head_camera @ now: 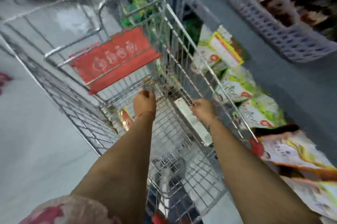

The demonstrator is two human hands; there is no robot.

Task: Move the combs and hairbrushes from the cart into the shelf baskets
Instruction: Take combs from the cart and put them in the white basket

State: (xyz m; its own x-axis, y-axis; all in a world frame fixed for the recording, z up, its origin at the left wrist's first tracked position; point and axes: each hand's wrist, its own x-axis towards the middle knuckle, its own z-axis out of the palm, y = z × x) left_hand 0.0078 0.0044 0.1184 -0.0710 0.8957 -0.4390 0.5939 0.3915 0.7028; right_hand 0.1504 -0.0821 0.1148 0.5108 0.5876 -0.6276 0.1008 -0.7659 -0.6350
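Both hands, left hand (145, 100) and right hand (203, 109), reach mid-frame into the silver wire shopping cart (182, 70), fingers curled, seemingly pinching blurred combs; next comes lifting toward the grey perforated plastic basket (284, 38), upper right.

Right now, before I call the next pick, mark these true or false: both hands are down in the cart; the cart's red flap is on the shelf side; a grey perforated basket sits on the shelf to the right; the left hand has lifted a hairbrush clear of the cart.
1. Both hands are down in the cart. True: left hand, right hand.
2. The red flap is on the shelf side. False: it sits at the cart's far end, towards the left.
3. A grey perforated basket sits on the shelf, upper right. True.
4. The left hand has lifted a hairbrush clear. False: it is low in the cart; its grip is blurred.
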